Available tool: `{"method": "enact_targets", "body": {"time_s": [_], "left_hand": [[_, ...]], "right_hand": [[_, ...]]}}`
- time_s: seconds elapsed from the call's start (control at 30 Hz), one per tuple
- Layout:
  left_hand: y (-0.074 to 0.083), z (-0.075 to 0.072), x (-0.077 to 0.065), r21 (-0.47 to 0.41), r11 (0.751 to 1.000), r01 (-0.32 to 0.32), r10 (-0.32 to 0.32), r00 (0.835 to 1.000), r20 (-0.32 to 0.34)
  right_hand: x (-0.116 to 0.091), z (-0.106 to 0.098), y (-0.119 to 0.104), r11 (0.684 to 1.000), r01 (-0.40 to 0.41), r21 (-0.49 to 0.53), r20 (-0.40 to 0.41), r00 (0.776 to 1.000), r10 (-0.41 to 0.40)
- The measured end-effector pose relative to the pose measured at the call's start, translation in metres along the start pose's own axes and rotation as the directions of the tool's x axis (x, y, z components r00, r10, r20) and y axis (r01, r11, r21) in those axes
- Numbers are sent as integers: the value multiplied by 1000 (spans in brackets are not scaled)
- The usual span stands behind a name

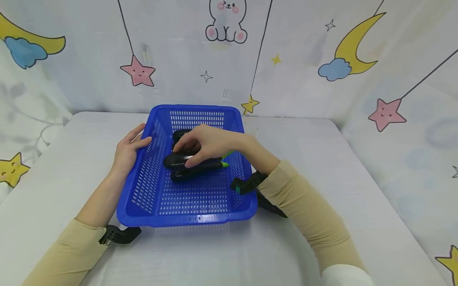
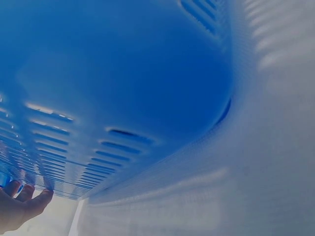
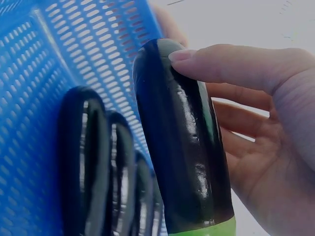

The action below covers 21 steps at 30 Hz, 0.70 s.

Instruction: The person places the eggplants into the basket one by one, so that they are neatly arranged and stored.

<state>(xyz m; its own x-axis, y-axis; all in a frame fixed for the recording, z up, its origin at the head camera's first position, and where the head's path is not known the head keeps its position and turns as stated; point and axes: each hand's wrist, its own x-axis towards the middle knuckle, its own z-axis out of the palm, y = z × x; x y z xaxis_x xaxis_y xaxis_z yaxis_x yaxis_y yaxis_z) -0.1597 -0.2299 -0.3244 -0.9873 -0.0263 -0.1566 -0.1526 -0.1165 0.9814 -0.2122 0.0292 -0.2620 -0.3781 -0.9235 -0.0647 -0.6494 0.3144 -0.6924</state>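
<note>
A blue plastic basket with slotted walls stands on the table. My left hand holds its left rim, thumb over the edge and fingers along the outside wall; in the left wrist view those fingers touch the slotted side. Over the basket, my right hand grips a glossy dark eggplant with a green cap, thumb on one side and fingers on the other. Several more eggplants lie side by side in the basket, one nearest me; the right hand partly hides the others.
Another dark eggplant lies on the table outside the basket's right side, partly covered by the right forearm. The white table is bordered by a curtain printed with stars and moons.
</note>
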Motion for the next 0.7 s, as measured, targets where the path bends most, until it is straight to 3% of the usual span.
{"method": "enact_targets", "body": {"time_s": [0.3,0.53,0.7], "left_hand": [[0,2,1,-19,1000,10,-10,1000,-2],[0,1,2,-27,1000,3,-3,1000,-3],[0,-1,3,-55,998,-5,5,1000,-6]], "right_hand": [[9,20,12,1000,-16,-27,50,999,18],[12,30,18,999,0,35,111,994,-3],[13,37,22,1000,-11,22,164,986,7]]}}
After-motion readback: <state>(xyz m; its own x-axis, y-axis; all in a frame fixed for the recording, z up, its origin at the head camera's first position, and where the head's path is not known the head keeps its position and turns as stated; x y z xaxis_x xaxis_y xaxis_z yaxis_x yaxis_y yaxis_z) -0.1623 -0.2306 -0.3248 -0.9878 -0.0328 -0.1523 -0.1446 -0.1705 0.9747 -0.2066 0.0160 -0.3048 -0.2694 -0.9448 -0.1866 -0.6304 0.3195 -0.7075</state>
